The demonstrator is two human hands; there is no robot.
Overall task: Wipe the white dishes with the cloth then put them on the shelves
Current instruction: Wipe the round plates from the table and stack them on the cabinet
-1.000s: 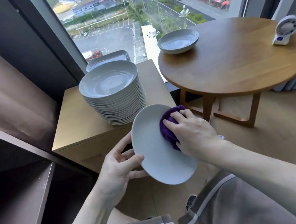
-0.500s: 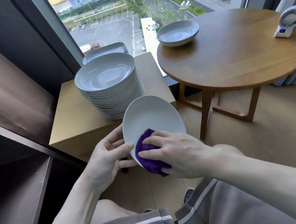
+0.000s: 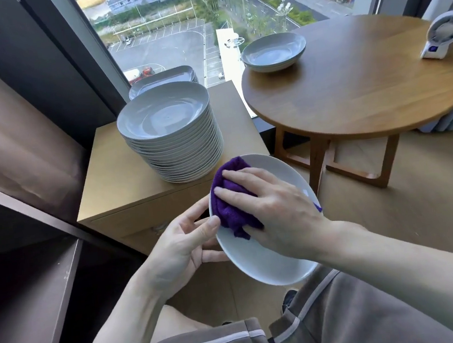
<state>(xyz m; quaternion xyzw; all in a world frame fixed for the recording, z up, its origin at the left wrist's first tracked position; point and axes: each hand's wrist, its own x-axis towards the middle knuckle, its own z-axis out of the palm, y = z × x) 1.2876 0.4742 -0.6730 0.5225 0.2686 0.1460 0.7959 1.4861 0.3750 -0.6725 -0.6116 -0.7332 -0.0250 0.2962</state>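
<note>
Your left hand (image 3: 180, 248) pinches the plate (image 3: 260, 265) rim; your right hand (image 3: 277, 210), held flat, presses the cloth (image 3: 231, 198) onto it.

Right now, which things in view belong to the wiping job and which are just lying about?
Job: held plate, purple cloth, tall plate stack, rear dishes, bowl, dark shelves.
Lying about: white fan, round table, wooden cabinet.

My left hand (image 3: 183, 248) pinches the plate (image 3: 271, 267) rim at frame centre; my right hand (image 3: 275, 216) presses flat, fingers spread.
</note>
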